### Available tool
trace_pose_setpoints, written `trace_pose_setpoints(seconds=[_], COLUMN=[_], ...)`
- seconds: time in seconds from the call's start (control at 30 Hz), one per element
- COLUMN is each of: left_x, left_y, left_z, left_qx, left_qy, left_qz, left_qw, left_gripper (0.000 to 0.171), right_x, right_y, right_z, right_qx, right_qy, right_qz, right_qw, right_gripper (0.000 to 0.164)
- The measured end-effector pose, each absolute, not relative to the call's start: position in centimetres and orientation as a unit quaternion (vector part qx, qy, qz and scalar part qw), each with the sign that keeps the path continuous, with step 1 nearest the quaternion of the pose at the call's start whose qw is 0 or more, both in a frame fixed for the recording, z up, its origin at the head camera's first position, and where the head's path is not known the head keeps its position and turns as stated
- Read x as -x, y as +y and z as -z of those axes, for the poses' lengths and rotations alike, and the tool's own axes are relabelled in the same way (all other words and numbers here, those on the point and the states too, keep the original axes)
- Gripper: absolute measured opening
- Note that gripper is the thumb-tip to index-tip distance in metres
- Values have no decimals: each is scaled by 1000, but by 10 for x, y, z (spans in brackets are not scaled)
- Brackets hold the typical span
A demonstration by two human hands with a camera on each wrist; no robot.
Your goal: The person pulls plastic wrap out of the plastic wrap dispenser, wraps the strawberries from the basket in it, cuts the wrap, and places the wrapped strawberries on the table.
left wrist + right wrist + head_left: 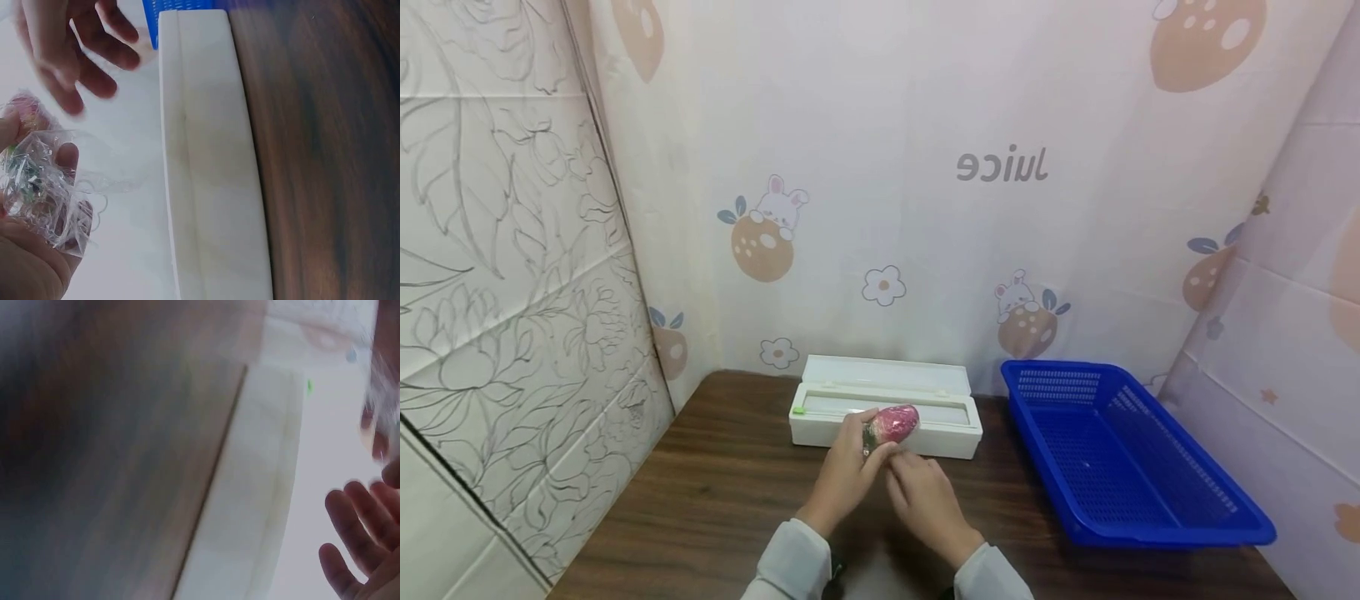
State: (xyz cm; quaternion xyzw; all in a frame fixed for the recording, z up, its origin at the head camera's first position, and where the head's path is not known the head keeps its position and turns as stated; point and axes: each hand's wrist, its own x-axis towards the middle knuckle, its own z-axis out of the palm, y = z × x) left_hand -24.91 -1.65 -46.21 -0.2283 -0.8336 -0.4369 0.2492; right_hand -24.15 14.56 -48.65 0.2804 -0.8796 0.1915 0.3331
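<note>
A pink item with a pale middle and a dark green end [897, 423], wrapped in crinkled clear film [47, 187], lies in my left hand [842, 475]. The left thumb and fingers grip it by the green end, and the pink end points up to the right. Just below it, my right hand [925, 498] is beside the left thumb, its fingers loosely bent and apart in the right wrist view, holding nothing. Behind both hands stands a long white cling film dispenser [940, 443] with its lid [887, 372] raised and a green slider [799, 410] at its left end.
On the right of the brown wood-grain table [722, 492] is a blue plastic basket [1036, 467] with perforated sides. A printed cloth [880, 208] hangs behind the table, and more patterned sheets close off the left and right.
</note>
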Motion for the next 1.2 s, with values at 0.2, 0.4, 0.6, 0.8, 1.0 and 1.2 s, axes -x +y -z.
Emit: trace_pose_setpoints(seconds=[0.2,0.4,0.6,0.8,1.0,1.2], left_x=[247,245,245,244,244,244], left_y=[-22,-23,-23,-21,-17,-13], left_z=[456,455,455,455,454,456], left_qx=[233,245,249,266,258,248], left_qy=[-836,-839,-838,-827,-827,-830], left_qz=[419,414,416,428,412,406], left_qw=[266,255,250,249,281,291], left_gripper=[53,53,53,54,53,53], right_x=[250,250,247,247,245,243], right_y=[162,161,156,152,149,148], right_z=[466,458,458,456,458,459], right_qx=[-220,-253,-244,-236,-206,-196], right_qy=[-851,-822,-799,-772,-770,-774], right_qz=[-384,-436,-501,-563,-592,-596], right_qw=[281,265,225,176,118,84], right_gripper=[46,60,64,57,37,41])
